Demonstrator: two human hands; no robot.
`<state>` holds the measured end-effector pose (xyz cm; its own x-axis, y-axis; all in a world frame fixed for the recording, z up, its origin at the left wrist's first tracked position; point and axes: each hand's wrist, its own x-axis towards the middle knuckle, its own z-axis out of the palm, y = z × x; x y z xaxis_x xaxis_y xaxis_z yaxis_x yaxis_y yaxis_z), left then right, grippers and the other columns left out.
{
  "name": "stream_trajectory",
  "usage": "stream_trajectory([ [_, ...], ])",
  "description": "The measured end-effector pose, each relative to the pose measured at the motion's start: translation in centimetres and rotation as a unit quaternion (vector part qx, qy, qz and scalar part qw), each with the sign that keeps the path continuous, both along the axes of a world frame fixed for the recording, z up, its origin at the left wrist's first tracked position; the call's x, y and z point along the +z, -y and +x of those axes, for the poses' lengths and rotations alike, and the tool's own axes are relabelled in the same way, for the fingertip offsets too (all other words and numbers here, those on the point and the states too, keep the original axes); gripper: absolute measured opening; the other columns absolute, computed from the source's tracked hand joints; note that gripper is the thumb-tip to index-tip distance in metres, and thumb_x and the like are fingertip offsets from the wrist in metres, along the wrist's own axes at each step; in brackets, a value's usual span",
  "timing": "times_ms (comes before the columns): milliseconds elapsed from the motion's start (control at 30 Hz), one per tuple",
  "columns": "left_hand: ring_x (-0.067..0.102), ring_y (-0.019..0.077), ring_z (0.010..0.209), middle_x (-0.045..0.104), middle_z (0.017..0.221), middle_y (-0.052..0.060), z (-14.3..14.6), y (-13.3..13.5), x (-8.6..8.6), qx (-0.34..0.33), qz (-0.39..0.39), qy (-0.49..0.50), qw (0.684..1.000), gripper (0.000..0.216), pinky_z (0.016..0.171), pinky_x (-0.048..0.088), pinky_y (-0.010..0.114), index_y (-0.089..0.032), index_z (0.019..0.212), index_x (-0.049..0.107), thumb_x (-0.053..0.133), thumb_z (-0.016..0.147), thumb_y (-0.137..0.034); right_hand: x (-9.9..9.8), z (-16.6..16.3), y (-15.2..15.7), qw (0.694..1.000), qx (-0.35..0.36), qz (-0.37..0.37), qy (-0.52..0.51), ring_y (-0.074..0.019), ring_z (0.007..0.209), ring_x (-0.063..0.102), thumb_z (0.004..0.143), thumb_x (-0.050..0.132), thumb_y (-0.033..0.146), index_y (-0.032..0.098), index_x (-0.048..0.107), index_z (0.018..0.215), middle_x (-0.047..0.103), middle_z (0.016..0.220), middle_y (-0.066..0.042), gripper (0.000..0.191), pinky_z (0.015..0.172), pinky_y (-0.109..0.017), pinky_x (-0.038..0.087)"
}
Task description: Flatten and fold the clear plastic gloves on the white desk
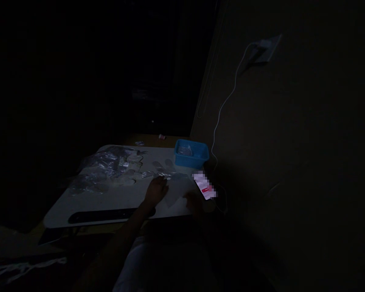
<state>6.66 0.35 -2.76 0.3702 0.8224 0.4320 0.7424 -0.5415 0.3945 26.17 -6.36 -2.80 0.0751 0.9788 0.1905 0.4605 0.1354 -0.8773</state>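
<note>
The room is very dim. On a white tabletop (134, 196), a thin clear plastic bag (172, 196) lies between my two hands. My left hand (156, 191) is at its left side, fingers curled in and closed at the plastic. Close to the bag's right edge is my right hand (194, 202), its fingers bent together in shadow; what they hold, if anything, is too dark to make out. Just beyond the hands lie more pieces of clear plastic (161, 168). A lit phone (204, 185) rests by my right hand.
A blue plastic basket (190, 160) with clear plastic inside stands at the back right. Crumpled plastic bags (106, 164) cover the table's left side. A white cable (219, 115) hangs from a wall socket (266, 48). A dark slot (109, 215) runs along the front edge.
</note>
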Motion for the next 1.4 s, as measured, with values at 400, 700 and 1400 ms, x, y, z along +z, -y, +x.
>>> stream_trajectory([
  [400, 0.042, 0.0247, 0.118, 0.051, 0.125, 0.01, -2.1, 1.5, 0.7, -0.041, 0.032, -0.152, 0.987, 0.036, 0.099, 0.024, 0.051, -0.02, 0.11, 0.055, 0.041, 0.078, -0.025, 2.8, -0.7, -2.2, 0.967, 0.047, 0.13, 0.215, -0.0176, 0.096, 0.056, 0.073, 0.042, 0.011, 0.016, 0.061, 0.101, 0.063, 0.103, -0.008, 0.035, 0.088, -0.033, 0.043],
  [700, 0.052, 0.0219, 0.1, 0.06, 0.106, 0.011, -2.9, 1.4, 0.9, 0.03, 0.098, -0.042, 0.994, 0.03, 0.086, 0.042, 0.039, -0.015, 0.104, 0.058, 0.04, 0.081, -0.022, -0.4, -1.7, -3.5, 0.948, 0.009, 0.167, 0.272, -0.0194, 0.095, 0.053, 0.069, 0.045, 0.007, 0.016, 0.064, 0.092, 0.063, 0.097, -0.008, 0.031, 0.087, -0.033, 0.042],
  [1400, 0.037, 0.0225, 0.123, 0.045, 0.131, 0.011, -2.0, 1.9, 1.2, -0.11, 0.061, -0.176, 0.976, 0.041, 0.102, 0.026, 0.043, -0.019, 0.117, 0.052, 0.032, 0.088, -0.038, 0.5, -1.4, -3.3, 0.931, -0.059, 0.132, 0.334, -0.0181, 0.083, 0.05, 0.074, 0.05, 0.016, 0.017, 0.063, 0.078, 0.06, 0.085, -0.006, 0.013, 0.077, -0.029, 0.037],
])
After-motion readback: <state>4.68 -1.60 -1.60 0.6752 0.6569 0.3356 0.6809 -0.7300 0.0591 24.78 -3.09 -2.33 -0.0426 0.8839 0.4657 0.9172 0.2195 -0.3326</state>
